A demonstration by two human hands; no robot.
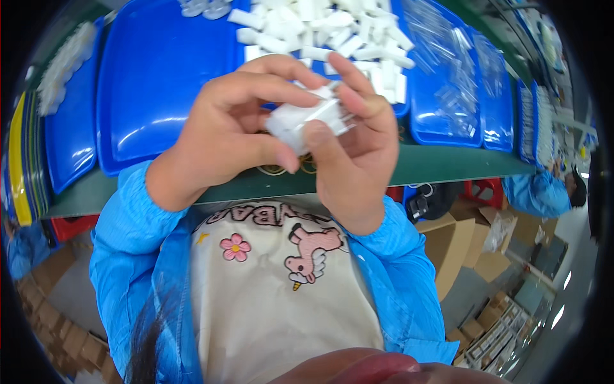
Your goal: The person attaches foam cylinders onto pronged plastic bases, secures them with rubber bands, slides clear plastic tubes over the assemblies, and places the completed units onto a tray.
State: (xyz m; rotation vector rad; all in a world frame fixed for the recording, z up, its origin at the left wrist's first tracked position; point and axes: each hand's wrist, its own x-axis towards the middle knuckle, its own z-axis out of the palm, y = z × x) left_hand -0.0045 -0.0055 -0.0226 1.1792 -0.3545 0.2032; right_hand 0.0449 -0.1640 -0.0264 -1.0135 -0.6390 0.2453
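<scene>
Beyond the work area, the room holds open brown cardboard boxes (454,249) on the floor at the right, and a person in a blue garment (534,194) farther off. A long dark-green tabletop (448,163) runs across the front, bearing a row of shallow blue plastic trays (163,77). The wide left one has clear, rounded plastic pieces (204,8) at its far end; the middle one carries a heap of short white tubular pieces (326,32); the right one holds clear plastic parts (451,89). Both hands stand in front of the trays, partly covering gold-coloured rings (273,170) on the tabletop. The left hand (224,118) curls its fingertips over the upper left of a small white-and-clear plastic piece (300,121), thumb beneath; the right hand (358,144) pinches it between thumb and fingers, index raised. The piece is held above the tabletop's near side, its long axis roughly left to right, its clear, pronged end toward the right palm; blur hides finer detail.
</scene>
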